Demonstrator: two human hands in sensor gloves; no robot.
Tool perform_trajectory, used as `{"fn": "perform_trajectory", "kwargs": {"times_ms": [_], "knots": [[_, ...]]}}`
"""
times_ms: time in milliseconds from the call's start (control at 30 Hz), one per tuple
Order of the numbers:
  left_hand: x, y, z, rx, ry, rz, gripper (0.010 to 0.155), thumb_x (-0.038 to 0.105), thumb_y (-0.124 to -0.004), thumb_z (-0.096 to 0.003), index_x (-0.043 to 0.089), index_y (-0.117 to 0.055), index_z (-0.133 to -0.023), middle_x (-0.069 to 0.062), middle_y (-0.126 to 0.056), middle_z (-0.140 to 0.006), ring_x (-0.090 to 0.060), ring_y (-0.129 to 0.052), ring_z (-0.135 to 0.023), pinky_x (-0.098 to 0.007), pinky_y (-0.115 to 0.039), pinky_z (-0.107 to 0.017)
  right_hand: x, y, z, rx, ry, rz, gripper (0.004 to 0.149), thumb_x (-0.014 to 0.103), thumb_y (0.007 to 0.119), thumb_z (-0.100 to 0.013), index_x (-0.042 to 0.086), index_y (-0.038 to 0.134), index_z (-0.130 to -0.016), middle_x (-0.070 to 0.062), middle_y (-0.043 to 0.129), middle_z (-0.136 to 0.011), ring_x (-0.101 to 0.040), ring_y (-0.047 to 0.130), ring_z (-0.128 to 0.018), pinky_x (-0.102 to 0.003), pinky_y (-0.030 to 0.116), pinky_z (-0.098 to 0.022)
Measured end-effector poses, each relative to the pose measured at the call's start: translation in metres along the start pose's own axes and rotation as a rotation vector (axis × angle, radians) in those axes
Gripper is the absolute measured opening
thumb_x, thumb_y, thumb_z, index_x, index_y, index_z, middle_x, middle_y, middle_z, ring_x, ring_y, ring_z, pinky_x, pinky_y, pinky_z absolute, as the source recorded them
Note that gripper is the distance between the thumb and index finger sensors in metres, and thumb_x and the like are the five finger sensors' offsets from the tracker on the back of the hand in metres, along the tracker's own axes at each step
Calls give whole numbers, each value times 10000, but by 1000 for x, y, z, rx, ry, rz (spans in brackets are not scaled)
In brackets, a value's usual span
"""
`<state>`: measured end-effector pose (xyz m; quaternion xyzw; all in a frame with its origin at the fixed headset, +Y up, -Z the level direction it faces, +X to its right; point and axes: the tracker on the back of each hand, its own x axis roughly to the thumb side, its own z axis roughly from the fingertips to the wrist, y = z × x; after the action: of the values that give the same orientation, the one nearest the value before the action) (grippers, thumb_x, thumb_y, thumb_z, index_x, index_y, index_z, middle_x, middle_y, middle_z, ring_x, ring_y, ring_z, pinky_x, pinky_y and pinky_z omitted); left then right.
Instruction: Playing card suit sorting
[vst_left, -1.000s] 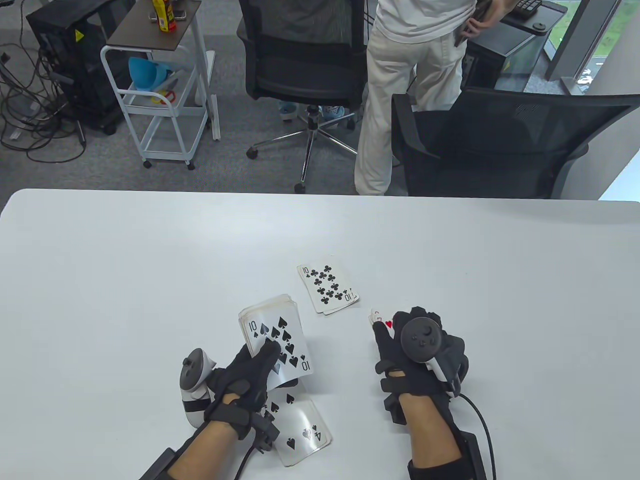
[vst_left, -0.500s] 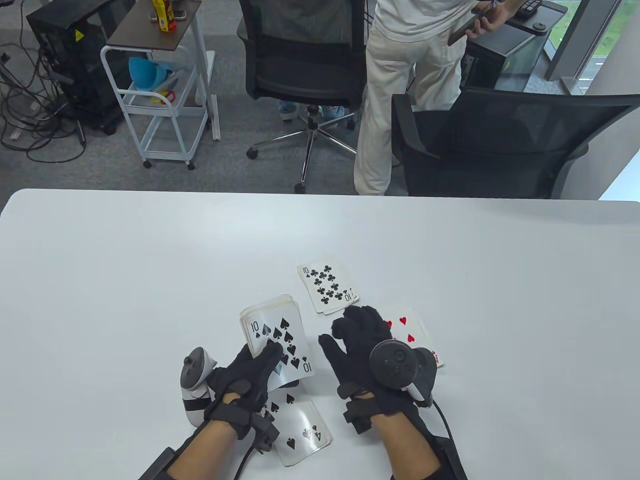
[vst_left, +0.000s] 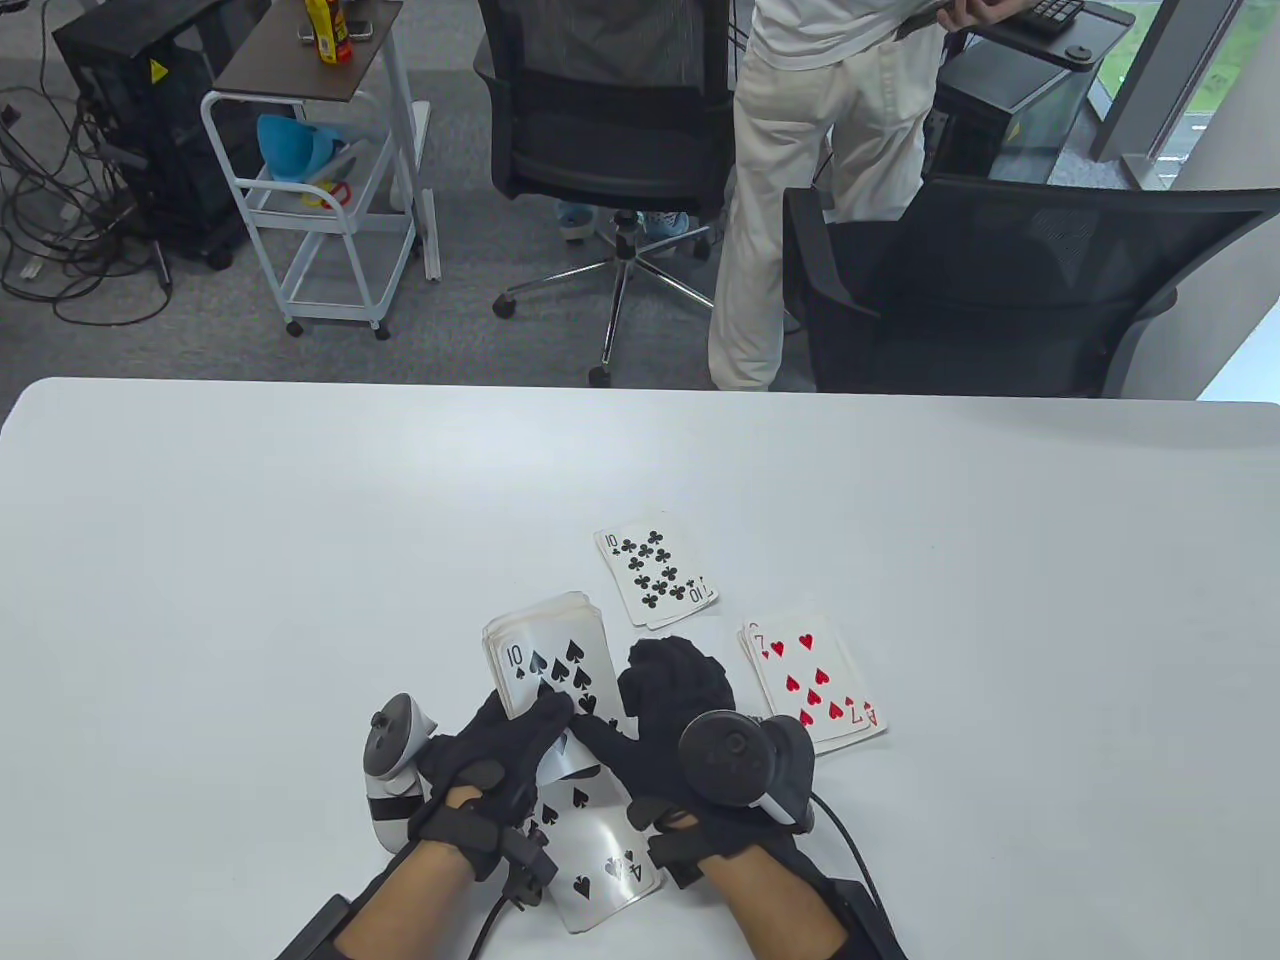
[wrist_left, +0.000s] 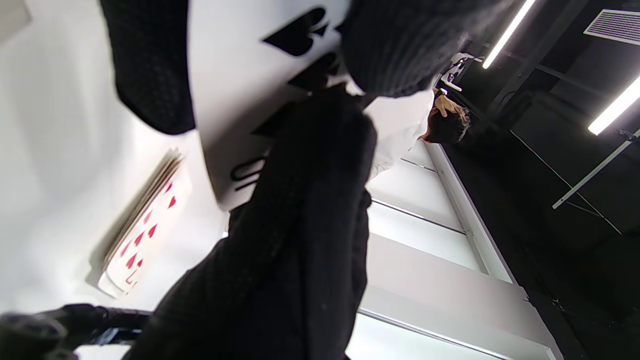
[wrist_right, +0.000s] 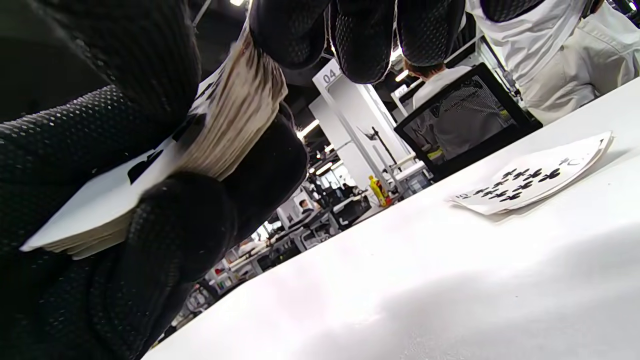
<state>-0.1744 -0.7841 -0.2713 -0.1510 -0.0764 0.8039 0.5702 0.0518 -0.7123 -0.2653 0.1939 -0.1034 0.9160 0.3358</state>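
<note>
Two hands meet over the table (vst_left: 300, 520): my left hand (vst_left: 490, 760) grips the deck (vst_left: 545, 650), my right hand (vst_left: 665, 715) pinches its top card. Left wrist view: hearts pile (wrist_left: 145, 230) lies apart. Right wrist view: fingers (wrist_right: 365, 40) curl on the deck's edge; clubs pile (wrist_right: 535, 180) beyond.

Three face-up card piles (vst_left: 657, 577) on the tabletop (vst_left: 250, 560) (clubs, hearts, spades); one held deck (vst_left: 545, 650); two gloved hands (vst_left: 495, 750).
</note>
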Motion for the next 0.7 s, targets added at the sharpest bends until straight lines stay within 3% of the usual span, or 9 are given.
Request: {"fn": "perform_trajectory", "kwargs": {"times_ms": [333,700], "knots": [[-3,-1,-1,-16,25,17,598,471,-855,-561,256,-598,-1056,-30,-798,-1010,-308,-944,-843,-407,-943,-508,-1,-4,0,-65,11,-49,417,388,841,-537,45,778,-767,-213,709,-992,-508,638,-957,-724,473,-668],[-3,-1,0,-23,30,27,600,474,-846,-565,256,-589,-1061,-33,-783,-1021,-312,-930,-857,-411,-937,-518,-4,-9,0,-96,20,-53,382,352,786,-559,49,864,-779,-189,778,-966,-494,663,-948,-720,480,-666]]}}
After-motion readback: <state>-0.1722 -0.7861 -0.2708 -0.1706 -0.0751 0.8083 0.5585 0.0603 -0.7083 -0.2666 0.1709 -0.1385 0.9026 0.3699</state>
